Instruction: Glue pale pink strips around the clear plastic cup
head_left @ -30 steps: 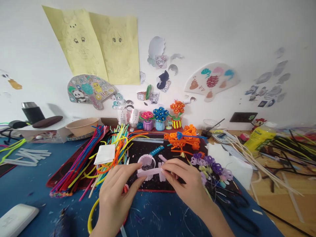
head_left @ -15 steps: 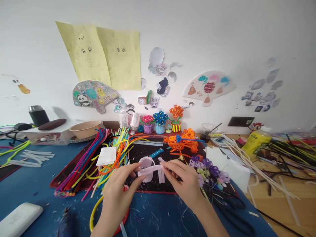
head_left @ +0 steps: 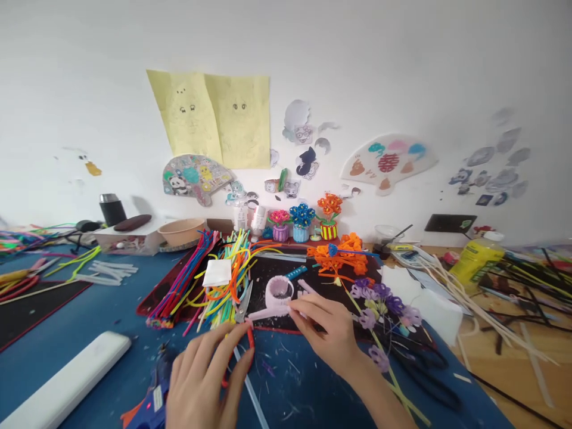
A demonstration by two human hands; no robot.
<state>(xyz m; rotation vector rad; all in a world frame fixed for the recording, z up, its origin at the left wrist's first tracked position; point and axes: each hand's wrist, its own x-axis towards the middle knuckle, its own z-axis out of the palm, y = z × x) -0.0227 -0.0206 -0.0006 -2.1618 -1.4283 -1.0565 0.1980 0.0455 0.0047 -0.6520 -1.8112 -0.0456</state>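
My right hand (head_left: 326,328) pinches one end of a pale pink pipe-cleaner strip (head_left: 266,312); its other end points left. Just behind the strip, a round pale pink pipe-cleaner pot (head_left: 276,286) rests on the dark mat. A short pale pink piece (head_left: 306,287) lies behind my right fingers. My left hand (head_left: 205,375) hovers over the red handles of a pair of scissors (head_left: 251,341), thumb and fingers apart. The scissors' blades lie on the mat's front edge. Left of that hand, partly hidden by it, is a blue glue gun (head_left: 154,399) with a lit red light.
Bundled coloured pipe cleaners (head_left: 185,280) lie left on the mat, beneath a white paper square (head_left: 217,272). Orange pipe-cleaner pieces (head_left: 353,253) and purple flowers (head_left: 379,298) are at right. Small flower pots (head_left: 301,232) line the wall. A white case (head_left: 71,378) sits front left.
My left hand has let go of the pale pink strip and moved down and toward me, over the scissors. My right hand still holds the strip. The view has shifted left.
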